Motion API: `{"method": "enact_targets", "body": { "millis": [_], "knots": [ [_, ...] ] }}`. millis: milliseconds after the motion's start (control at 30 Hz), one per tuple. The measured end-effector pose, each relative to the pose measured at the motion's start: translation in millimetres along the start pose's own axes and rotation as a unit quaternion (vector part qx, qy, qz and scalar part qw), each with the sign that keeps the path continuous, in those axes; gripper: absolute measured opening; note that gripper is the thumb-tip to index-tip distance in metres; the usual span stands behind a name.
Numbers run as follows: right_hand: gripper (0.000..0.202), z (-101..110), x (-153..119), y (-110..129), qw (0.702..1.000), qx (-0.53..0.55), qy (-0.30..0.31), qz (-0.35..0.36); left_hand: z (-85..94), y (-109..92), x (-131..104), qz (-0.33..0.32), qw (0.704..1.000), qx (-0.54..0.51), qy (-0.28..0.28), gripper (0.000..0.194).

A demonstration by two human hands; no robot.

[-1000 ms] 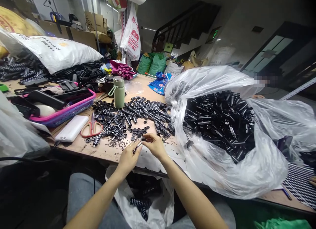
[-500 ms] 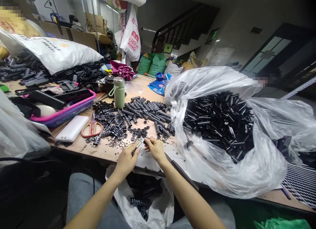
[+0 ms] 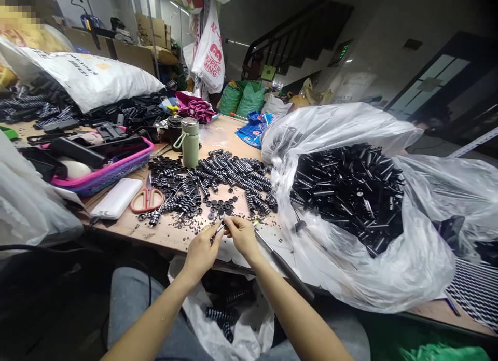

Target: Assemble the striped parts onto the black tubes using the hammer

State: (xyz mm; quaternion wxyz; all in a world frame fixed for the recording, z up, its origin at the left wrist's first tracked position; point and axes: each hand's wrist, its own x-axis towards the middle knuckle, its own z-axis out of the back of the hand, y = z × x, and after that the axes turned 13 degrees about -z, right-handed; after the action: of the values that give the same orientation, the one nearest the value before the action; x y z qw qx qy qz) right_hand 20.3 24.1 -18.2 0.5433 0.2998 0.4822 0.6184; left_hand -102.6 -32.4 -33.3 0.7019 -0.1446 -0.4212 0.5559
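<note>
At the table's front edge, my left hand (image 3: 202, 249) is closed around a slim rod-like piece (image 3: 220, 227) with a silvery shaft. My right hand (image 3: 240, 235) pinches at the upper end of that piece; a small dark part seems to be between the fingertips, mostly hidden. Just beyond my hands lie loose black round discs (image 3: 221, 205) and many tiny dark rings (image 3: 182, 223). Behind them spreads a heap of black-and-white ribbed rods (image 3: 237, 169). To the right of my right hand lies a dark-handled tool (image 3: 286, 265), slanting over the table edge.
A large clear plastic bag (image 3: 424, 267) full of black tubes (image 3: 346, 190) covers the right side. Scissors (image 3: 148, 199), a white power bank (image 3: 116, 197), a pink-rimmed basket (image 3: 134, 161) and a green flask (image 3: 190, 146) stand left. Below the edge hangs an open white bag (image 3: 252, 335).
My right hand has moved left towards my left hand, bringing its fingertips onto the end of the rod-like piece. The whole view has shifted slightly.
</note>
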Motion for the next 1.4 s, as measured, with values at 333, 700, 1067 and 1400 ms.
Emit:
{"method": "enact_targets", "body": {
  "millis": [333, 700, 1067, 1400],
  "knots": [
    [0.010, -27, 45, 6, 0.987, -0.145, 0.027, 0.072, 18.1, 18, -3, 0.093, 0.993, -0.016, -0.075, 0.032],
    [0.036, -22, 39, -10, 0.989, 0.099, 0.078, -0.072, 9.6, 25, 2, 0.044, 0.998, -0.032, -0.030, 0.037],
    [0.035, 21, 41, -6, 0.991, 0.112, 0.055, -0.050, -15.1, 11, 32, -0.017, 1.000, -0.015, 0.006, 0.038],
    [0.025, 51, 31, 5, 0.988, -0.120, -0.031, 0.094, -27.0, 11, 37, -0.038, 0.982, -0.147, -0.111, 0.026]
  ]
}}
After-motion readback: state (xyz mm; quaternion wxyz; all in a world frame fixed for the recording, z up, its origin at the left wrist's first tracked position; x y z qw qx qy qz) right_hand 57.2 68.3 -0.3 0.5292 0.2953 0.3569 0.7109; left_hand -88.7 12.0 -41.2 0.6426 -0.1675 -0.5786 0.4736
